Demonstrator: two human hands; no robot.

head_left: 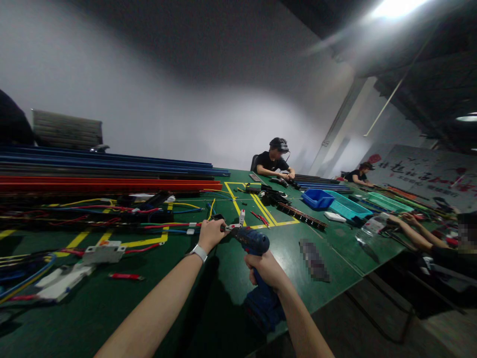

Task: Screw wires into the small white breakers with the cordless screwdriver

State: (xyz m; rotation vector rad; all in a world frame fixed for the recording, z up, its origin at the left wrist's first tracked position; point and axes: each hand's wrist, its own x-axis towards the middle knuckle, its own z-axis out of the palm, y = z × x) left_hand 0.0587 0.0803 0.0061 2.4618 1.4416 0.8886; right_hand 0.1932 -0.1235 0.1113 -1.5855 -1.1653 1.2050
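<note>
My right hand (267, 268) is wrapped round the grip of a blue cordless drill (254, 240), its nose pointing left and away from me. Just left of the drill's tip, my left hand (211, 235) is closed in a pinch. What its fingers hold is small and partly hidden, with something whitish showing by the fingertips. A small white-and-red block (242, 217) stands right behind the drill's nose. Red, green and blue wires (179, 226) with white tags run to the left hand from the left.
White breaker-like modules (104, 252) with wires and a red piece (125, 276) lie at left. Long orange and blue rails (104, 184) stretch behind. To the right are a blue bin (317, 199), a teal tray (348, 206) and a plastic bottle (370, 228). Other people work around the table.
</note>
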